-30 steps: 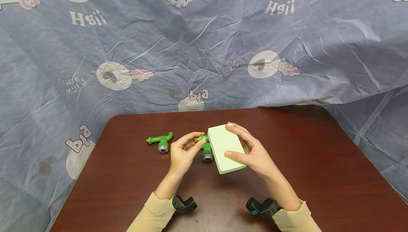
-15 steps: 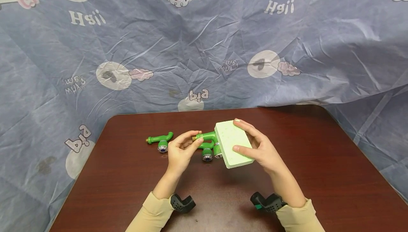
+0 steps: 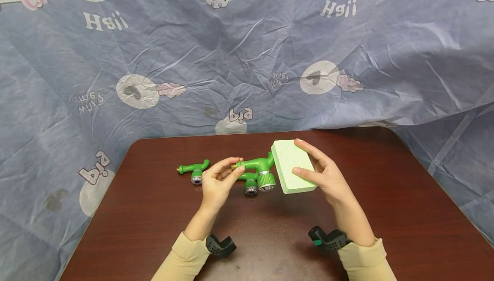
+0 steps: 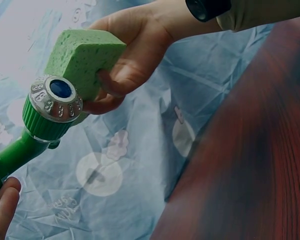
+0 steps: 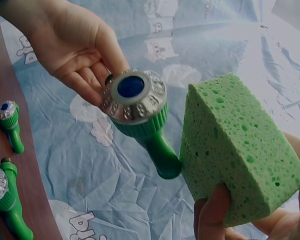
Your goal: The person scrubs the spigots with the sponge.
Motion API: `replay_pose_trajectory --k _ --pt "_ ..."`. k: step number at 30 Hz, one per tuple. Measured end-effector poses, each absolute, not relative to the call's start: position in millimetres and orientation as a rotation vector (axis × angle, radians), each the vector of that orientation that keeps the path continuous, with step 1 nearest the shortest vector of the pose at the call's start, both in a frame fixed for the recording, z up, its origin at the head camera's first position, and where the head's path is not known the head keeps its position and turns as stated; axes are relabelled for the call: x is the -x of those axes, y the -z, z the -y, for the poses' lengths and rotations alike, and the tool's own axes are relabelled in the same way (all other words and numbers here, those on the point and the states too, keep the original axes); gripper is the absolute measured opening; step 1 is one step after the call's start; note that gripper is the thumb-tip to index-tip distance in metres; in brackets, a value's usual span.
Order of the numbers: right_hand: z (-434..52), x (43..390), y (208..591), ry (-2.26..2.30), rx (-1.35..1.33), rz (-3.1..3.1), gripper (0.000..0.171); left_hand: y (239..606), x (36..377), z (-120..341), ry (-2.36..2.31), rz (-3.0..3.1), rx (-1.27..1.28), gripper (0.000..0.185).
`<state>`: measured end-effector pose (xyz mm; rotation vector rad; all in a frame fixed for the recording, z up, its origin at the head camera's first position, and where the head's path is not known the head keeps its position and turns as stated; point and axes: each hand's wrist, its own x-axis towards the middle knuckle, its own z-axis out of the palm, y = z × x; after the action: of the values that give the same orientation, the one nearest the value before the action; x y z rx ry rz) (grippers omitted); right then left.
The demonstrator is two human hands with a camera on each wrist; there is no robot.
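The blue-grey crinkled cloth (image 3: 247,58) hung behind my table carries mirrored cartoon print; I can make out "Hgii", "big" and "Boo!" written backwards, plus a smaller word that might be "sweet", though it is too small to be sure. My left hand (image 3: 218,184) pinches the brass threaded end of a green plastic water tap (image 3: 256,167), holding it up off the dark red-brown wooden table (image 3: 386,203). The tap has a bent green body and a ribbed green knob capped with a silver ring and a blue centre; in the left wrist view small raised digits, mostly 8s, run round that ring. My right hand (image 3: 328,176) grips a pale green rectangular porous sponge (image 3: 293,167), thumb on one long edge and fingers on the other, its end pressed against the tap's spout. Two more green taps lie on the table: one (image 3: 194,170) left of my left hand, another (image 3: 248,184) just below the held tap.
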<state>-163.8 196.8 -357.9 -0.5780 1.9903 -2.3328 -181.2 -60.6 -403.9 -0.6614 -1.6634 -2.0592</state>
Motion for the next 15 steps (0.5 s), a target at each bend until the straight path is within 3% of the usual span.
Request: replay_pose_trajectory --k 15 --pt "-192.7 158.1 355.1 2.263 0.694 -2.039 0.064 405.8 182.8 61.0 2.065 1.656 0.657 0.025"
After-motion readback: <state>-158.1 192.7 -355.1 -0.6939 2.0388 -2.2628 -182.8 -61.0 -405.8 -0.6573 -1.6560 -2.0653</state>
